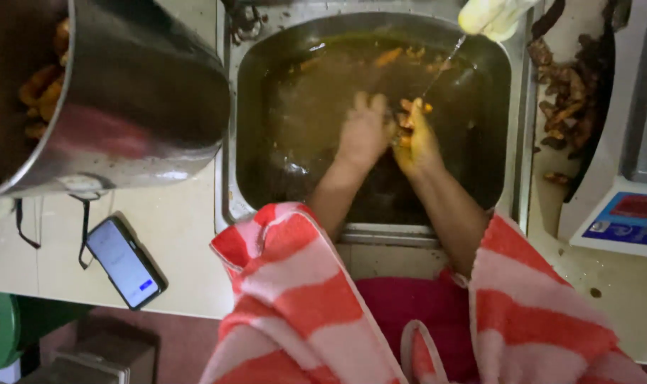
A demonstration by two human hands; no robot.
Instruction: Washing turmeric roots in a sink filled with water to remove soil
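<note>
Your left hand (pixel 362 131) lies spread in the sink (pixel 231 142) water; your right hand's (pixel 416 139) grip pinches orange food pieces (pixel 407 117) under the tap stream (pixel 443 65).

Counter: a pale tiled counter (pixel 174 235) held a metal sink (pixel 227 142) sunk into its middle.
Left side: a big shiny pot (pixel 138 99) sat by the sink's left edge.
Front edge: a phone (pixel 124 262) lay flat, screen lit.
Right side: a white scale (pixel 618 213) stood near the sink's right edge.
</note>
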